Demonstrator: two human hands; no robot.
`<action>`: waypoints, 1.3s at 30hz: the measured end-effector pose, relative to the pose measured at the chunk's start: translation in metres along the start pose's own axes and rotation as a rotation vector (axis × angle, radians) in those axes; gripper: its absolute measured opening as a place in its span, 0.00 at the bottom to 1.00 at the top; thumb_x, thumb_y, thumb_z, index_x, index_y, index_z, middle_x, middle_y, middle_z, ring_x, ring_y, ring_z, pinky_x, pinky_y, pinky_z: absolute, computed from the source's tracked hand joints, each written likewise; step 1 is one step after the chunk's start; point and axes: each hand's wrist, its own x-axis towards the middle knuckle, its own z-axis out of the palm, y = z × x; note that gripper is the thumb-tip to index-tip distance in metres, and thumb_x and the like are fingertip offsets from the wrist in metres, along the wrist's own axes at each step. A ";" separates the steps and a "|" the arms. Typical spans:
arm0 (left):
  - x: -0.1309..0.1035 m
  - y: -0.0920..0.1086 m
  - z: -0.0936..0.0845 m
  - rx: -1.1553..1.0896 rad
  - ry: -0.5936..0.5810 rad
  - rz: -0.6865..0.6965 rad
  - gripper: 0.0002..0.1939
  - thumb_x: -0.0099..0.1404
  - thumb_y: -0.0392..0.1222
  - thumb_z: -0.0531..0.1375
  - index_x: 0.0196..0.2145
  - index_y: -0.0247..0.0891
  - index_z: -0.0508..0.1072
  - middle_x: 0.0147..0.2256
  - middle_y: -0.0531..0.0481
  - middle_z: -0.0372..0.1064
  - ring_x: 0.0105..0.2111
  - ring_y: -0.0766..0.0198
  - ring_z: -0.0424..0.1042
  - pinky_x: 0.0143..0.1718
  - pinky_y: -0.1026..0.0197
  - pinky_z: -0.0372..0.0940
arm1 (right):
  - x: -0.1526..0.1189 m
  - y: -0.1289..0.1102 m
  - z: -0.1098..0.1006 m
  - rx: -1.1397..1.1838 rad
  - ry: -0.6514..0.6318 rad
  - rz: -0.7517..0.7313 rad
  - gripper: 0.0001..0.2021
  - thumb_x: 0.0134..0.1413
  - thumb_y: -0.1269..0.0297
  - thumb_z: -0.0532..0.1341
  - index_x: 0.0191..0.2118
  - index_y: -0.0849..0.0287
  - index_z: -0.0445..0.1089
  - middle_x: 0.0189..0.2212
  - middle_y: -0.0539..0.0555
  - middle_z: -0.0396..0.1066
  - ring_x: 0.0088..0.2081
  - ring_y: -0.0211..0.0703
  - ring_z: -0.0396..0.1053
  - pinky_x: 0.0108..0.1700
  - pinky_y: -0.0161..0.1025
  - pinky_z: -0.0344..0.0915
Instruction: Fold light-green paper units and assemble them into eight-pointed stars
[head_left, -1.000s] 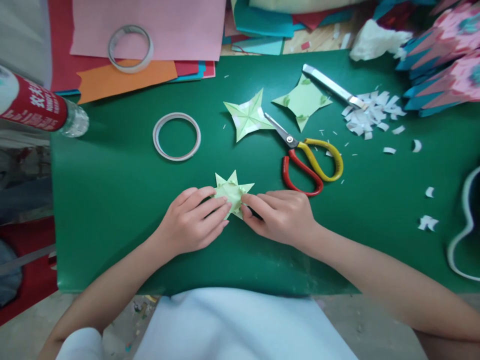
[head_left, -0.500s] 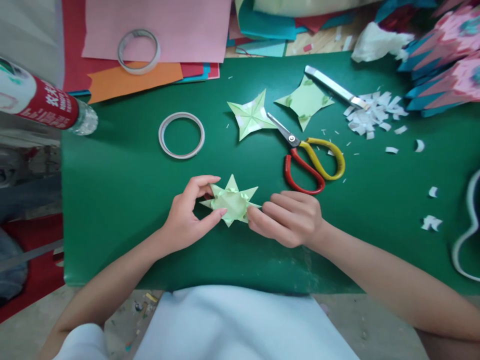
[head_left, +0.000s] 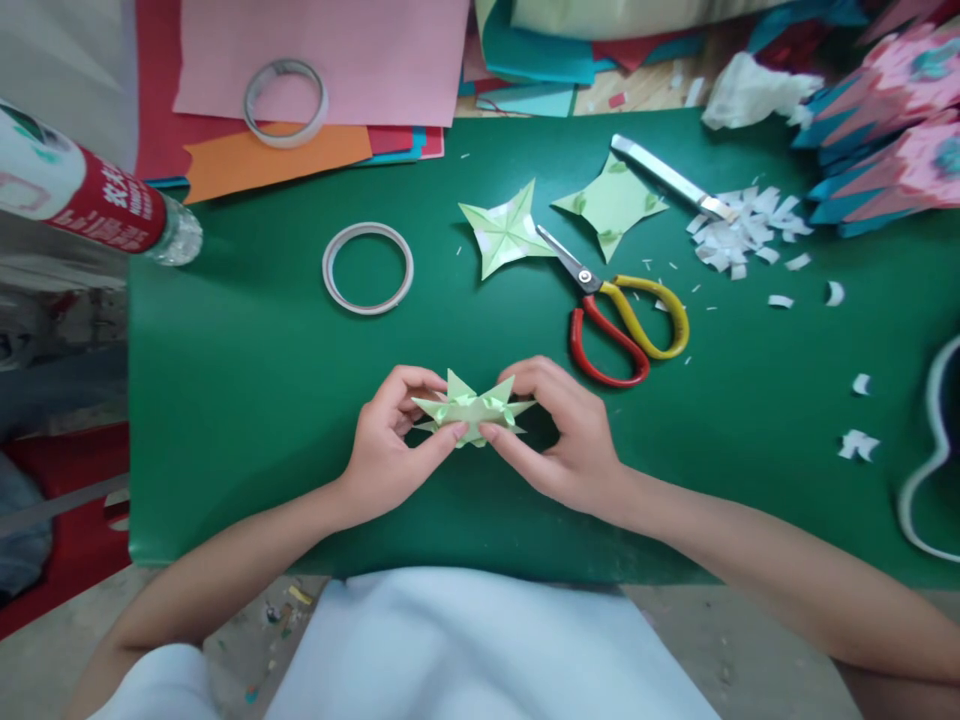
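Note:
Between my two hands is a light green folded paper star (head_left: 474,408) with several points, tilted above the green table. My left hand (head_left: 394,430) grips its left side, thumb on the near face and fingers behind. On the right side my right hand (head_left: 566,435) pinches it the same way, the two thumbs close together. Beyond the hands lie two flat four-pointed green paper pieces, one creased (head_left: 506,230) and one smooth-faced (head_left: 613,207). Scissors (head_left: 628,330) with one red and one yellow handle lie partly open, their tip touching the creased piece.
A roll of tape (head_left: 367,268) lies left of the paper pieces, another tape roll (head_left: 285,103) on stacked coloured paper (head_left: 322,50). A utility knife (head_left: 667,175) rests by a pile of white paper scraps (head_left: 750,228). A bottle (head_left: 97,195) lies left; pink-blue paper flowers (head_left: 892,110) stand right.
My right hand has shifted from pinching the star's right point to holding its near right side, thumb in front. The star has tilted so its face shows narrower.

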 end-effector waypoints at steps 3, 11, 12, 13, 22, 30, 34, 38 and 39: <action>-0.005 0.002 0.004 -0.052 0.020 -0.054 0.11 0.61 0.40 0.65 0.39 0.39 0.66 0.34 0.53 0.70 0.32 0.69 0.73 0.33 0.68 0.69 | -0.002 -0.004 0.003 0.160 -0.022 0.089 0.06 0.57 0.70 0.61 0.30 0.58 0.64 0.28 0.51 0.69 0.30 0.36 0.66 0.31 0.34 0.63; -0.004 0.000 0.001 -0.090 -0.077 -0.013 0.04 0.63 0.37 0.63 0.35 0.39 0.71 0.32 0.52 0.72 0.32 0.68 0.71 0.36 0.66 0.66 | -0.004 -0.003 0.002 0.217 -0.004 0.088 0.06 0.57 0.74 0.60 0.30 0.58 0.67 0.26 0.51 0.70 0.29 0.36 0.67 0.31 0.35 0.64; -0.003 0.000 0.000 -0.080 -0.070 -0.011 0.04 0.62 0.38 0.63 0.35 0.39 0.71 0.31 0.52 0.72 0.32 0.68 0.71 0.35 0.66 0.66 | -0.004 -0.003 0.001 0.214 -0.004 0.084 0.06 0.57 0.74 0.60 0.30 0.58 0.68 0.27 0.52 0.70 0.29 0.36 0.67 0.31 0.35 0.64; -0.003 0.000 0.000 -0.065 -0.060 -0.013 0.04 0.62 0.38 0.63 0.34 0.38 0.71 0.30 0.52 0.72 0.31 0.68 0.70 0.34 0.66 0.65 | -0.004 -0.002 0.002 0.208 -0.004 0.079 0.06 0.57 0.74 0.60 0.30 0.59 0.68 0.27 0.52 0.70 0.29 0.36 0.67 0.32 0.35 0.64; -0.002 0.001 0.003 0.028 -0.056 0.057 0.03 0.62 0.36 0.63 0.31 0.38 0.71 0.30 0.52 0.74 0.31 0.67 0.72 0.35 0.64 0.67 | -0.004 -0.005 0.006 0.168 0.053 0.078 0.03 0.55 0.72 0.63 0.34 0.58 0.70 0.30 0.52 0.73 0.31 0.37 0.69 0.33 0.35 0.66; 0.001 -0.001 -0.004 -0.013 -0.126 0.132 0.03 0.61 0.37 0.65 0.34 0.37 0.75 0.32 0.48 0.76 0.34 0.65 0.75 0.38 0.63 0.70 | -0.002 0.000 0.000 0.298 -0.002 0.128 0.05 0.54 0.73 0.64 0.30 0.58 0.71 0.27 0.52 0.73 0.31 0.38 0.69 0.34 0.37 0.67; 0.002 -0.001 -0.004 -0.014 -0.117 0.142 0.03 0.59 0.38 0.67 0.32 0.37 0.77 0.32 0.48 0.78 0.33 0.64 0.76 0.37 0.63 0.72 | -0.002 0.002 -0.001 0.313 -0.009 0.093 0.05 0.55 0.73 0.64 0.29 0.57 0.72 0.27 0.51 0.73 0.32 0.39 0.70 0.34 0.39 0.67; 0.003 -0.001 -0.003 -0.014 -0.107 0.145 0.03 0.58 0.38 0.68 0.30 0.37 0.77 0.30 0.48 0.78 0.33 0.63 0.77 0.36 0.62 0.73 | -0.001 0.003 0.000 0.297 0.007 0.035 0.05 0.54 0.75 0.63 0.30 0.58 0.72 0.26 0.51 0.73 0.31 0.39 0.70 0.34 0.39 0.66; 0.003 -0.001 -0.003 -0.013 -0.107 0.144 0.03 0.58 0.38 0.68 0.29 0.37 0.77 0.30 0.48 0.78 0.33 0.64 0.77 0.36 0.63 0.73 | -0.001 0.003 0.000 0.288 0.012 0.023 0.06 0.54 0.75 0.63 0.30 0.58 0.72 0.25 0.51 0.73 0.31 0.39 0.70 0.34 0.40 0.66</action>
